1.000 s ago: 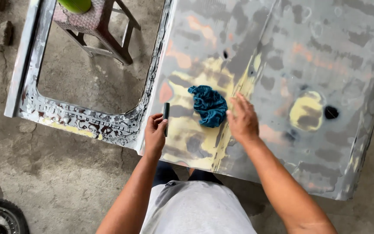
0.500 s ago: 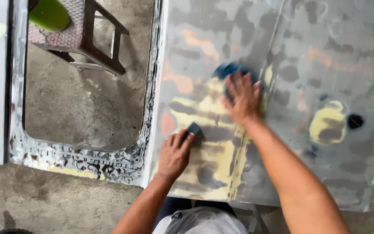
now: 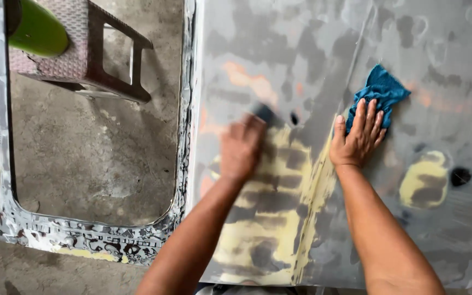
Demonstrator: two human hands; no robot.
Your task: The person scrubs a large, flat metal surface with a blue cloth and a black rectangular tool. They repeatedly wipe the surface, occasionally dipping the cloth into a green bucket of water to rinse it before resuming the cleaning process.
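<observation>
A stripped grey car door panel (image 3: 312, 49) with yellow filler patches lies flat in front of me. My left hand (image 3: 240, 147), blurred by motion, presses a dark sanding block (image 3: 264, 113) against the yellow filler near the panel's middle. My right hand (image 3: 357, 136) lies flat with fingers spread on a crumpled blue rag (image 3: 381, 95) to the right of the raised crease.
The door's window frame (image 3: 83, 237) stretches left, showing concrete floor (image 3: 94, 164) through its opening. A brown stool (image 3: 91, 60) with a green object (image 3: 36, 27) on it stands at top left. A yellow filler patch (image 3: 424, 180) and a dark hole (image 3: 460, 176) sit at right.
My left hand has slid the sanding block up the panel along the filler. My right hand has pushed the blue rag up and to the right. The view has moved closer.
</observation>
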